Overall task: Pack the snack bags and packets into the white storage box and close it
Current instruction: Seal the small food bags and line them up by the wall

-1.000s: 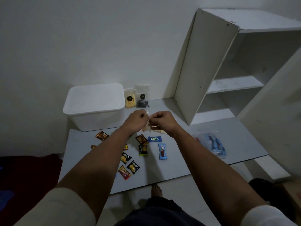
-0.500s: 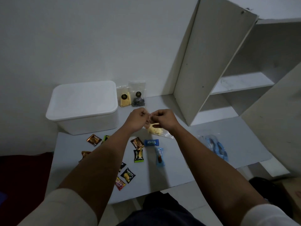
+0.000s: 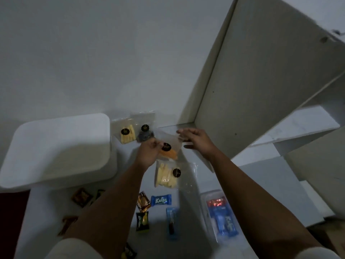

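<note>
The white storage box point(image 3: 56, 146) stands at the left with its lid on. My left hand point(image 3: 149, 152) grips a clear bag of orange snack point(image 3: 169, 153) by its left side, lifted above the table. My right hand point(image 3: 195, 140) is beside the bag's upper right corner with its fingers spread. A clear bag of pale yellow sticks point(image 3: 167, 176) lies flat just below. Two more clear bags lean on the wall, one of yellow sticks point(image 3: 127, 136) and one of dark snack point(image 3: 145, 134). Small packets lie nearer me, among them a blue Kalpa packet point(image 3: 161, 200) and a brown packet point(image 3: 143, 201).
A white shelf unit point(image 3: 261, 90) stands close on the right. A clear pack with blue items point(image 3: 222, 219) lies under my right forearm. A long blue packet point(image 3: 172, 223), a green-black packet point(image 3: 142, 220) and brown packets point(image 3: 82, 197) are scattered on the grey table point(image 3: 188, 245).
My hands, pinched together on a bag before, have parted. The left now holds the orange snack bag, the right has opened, and the pale-stick bag lies on the table. The view moved closer.
</note>
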Available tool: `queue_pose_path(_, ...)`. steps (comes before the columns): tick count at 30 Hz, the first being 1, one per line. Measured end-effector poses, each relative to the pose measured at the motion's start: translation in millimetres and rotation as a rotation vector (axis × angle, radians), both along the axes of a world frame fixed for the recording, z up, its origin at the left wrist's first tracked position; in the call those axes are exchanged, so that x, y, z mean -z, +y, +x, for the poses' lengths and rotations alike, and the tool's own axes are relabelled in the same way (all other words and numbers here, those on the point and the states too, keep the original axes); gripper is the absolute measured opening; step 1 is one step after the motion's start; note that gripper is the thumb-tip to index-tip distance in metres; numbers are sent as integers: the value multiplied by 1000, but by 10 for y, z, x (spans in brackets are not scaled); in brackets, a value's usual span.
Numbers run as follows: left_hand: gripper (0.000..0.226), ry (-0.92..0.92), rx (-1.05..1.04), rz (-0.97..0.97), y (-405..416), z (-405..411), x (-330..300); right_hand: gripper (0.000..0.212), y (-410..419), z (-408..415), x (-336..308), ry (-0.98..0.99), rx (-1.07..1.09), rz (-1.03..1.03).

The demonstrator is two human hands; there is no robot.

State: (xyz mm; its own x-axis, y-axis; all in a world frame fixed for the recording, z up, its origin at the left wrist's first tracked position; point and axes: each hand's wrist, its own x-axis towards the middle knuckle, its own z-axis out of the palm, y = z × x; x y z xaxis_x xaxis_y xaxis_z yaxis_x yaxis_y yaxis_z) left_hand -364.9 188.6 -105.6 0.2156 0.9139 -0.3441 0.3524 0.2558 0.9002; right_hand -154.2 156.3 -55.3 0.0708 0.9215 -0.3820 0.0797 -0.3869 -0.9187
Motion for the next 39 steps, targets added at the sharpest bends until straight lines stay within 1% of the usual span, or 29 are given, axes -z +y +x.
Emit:
queue_pose_path(2, 10, -76, -86, -37, 137, 115, 142, 38, 172, 23, 260, -34, 4, -22)
queue_pose_path(3, 12, -80, -123, -49, 203, 182, 187, 41, 263, 23, 424, -66, -11, -24)
queue_pose_path(4, 14, -71, -150, -45, 284, 248, 255, 40, 356, 18, 592, -96, -23, -13)
queue_pose_path(5, 15, -53, -167, -32, 369, 304, 323, 32, 451, 8, 754, -116, -17, -3)
queue_pose_path(7, 13, -14, -170, -18, 530, 403, 440, 9, 632, -21, 994, -106, 36, -10)
queue_pose_path(8, 12, 6, -161, -18, 600, 446, 499, 6, 729, -21, 1118, -92, 63, -31)
queue_pose_path(10, 13, 78, -192, -21, 695, 531, 586, 12, 927, 10, 1327, -88, 92, -75)
queue_pose_path(12, 13, 161, -272, -2, 735, 582, 694, 18, 1113, 44, 1500, -99, 87, -84)
queue_pose_path(14, 17, 246, -343, -39, 753, 602, 813, 23, 1270, 49, 1589, -111, 84, -94)
queue_pose_path(16, 22, 265, -411, -131, 796, 604, 909, 29, 1398, 28, 1654, -126, 87, -111)
queue_pose_path(18, 28, 265, -421, -182, 846, 616, 975, 33, 1501, 5, 1759, -127, 84, -104)
queue_pose_path(19, 30, 279, -411, -176, 870, 627, 986, 28, 1538, -15, 1794, -131, 73, -100)
queue_pose_path(21, 32, 306, -407, -155, 905, 647, 986, 6, 1566, -41, 1833, -121, 43, -102)
queue_pose_path(22, 33, 317, -413, -149, 917, 649, 982, 5, 1565, -56, 1785, -129, 40, -97)
queue_pose_path(25, 30, 381, -407, -135, 887, 640, 921, 39, 1453, -44, 1574, -196, 36, -104)
queue_pose_path(27, 25, 417, -381, -110, 796, 608, 901, 51, 1269, 1, 1516, -218, 61, -115)
queue_pose_path(28, 26, 441, -351, -93, 725, 585, 893, 50, 1146, 37, 1498, -210, 85, -119)
queue_pose_path(30, 31, 483, -279, -58, 553, 536, 883, 42, 854, 113, 1509, -174, 133, -124)
queue_pose_path(33, 27, 502, -189, -53, 235, 463, 893, 40, 377, 217, 1519, -401, 133, -140)
queue_pose_path(35, 29, 502, -156, -85, 25, 419, 897, 41, 104, 239, 1478, -453, 147, -172)
queue_pose_path(37, 36, 546, -101, -112, -164, 392, 895, 41, -105, 238, 1441, -536, 145, -261)
queue_pose_path(39, 46, 606, -37, -124, -319, 371, 887, 47, -270, 250, 1439, -620, 127, -386)
